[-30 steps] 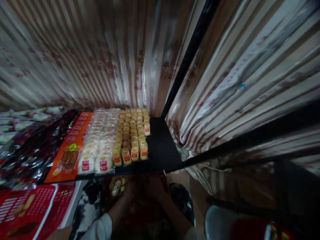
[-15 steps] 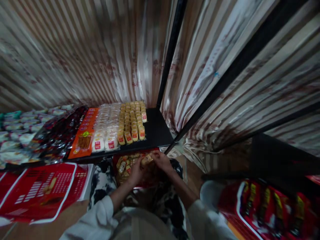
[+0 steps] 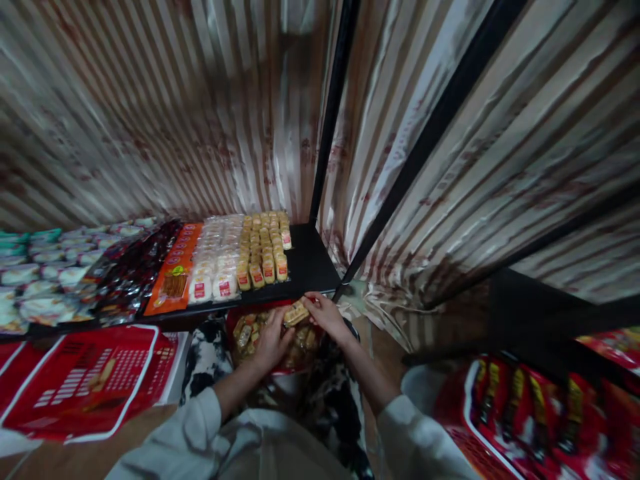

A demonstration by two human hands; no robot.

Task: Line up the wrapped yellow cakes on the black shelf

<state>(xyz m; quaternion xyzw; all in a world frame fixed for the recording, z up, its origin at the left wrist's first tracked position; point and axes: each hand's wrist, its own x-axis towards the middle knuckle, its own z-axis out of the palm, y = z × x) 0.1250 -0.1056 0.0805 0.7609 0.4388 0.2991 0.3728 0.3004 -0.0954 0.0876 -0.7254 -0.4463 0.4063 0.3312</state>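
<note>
Both hands are together over a red basin [image 3: 303,367] in my lap, which holds several small yellow wrapped snack packs [image 3: 246,333]. A yellow snack pack [image 3: 296,313] is held between them. My right hand [image 3: 324,316] pinches its right end with thumb and fingers. At its left end my left hand [image 3: 274,341] has its fingers closed against it. Just beyond, on a black shelf [image 3: 313,260], rows of matching yellow packs [image 3: 265,248] stand beside rows of white packs [image 3: 214,257].
An orange packet [image 3: 173,277], dark shiny packets [image 3: 135,273] and white packets [image 3: 55,273] line the shelf's left. Red bags lie on the floor at left [image 3: 95,380] and right [image 3: 540,413]. Black metal posts [image 3: 335,113] rise before striped sheeting [image 3: 240,100].
The snack pack between my hands has turned, and more of its wrapper shows. My left hand has opened slightly around it. The whole view has shifted a little.
</note>
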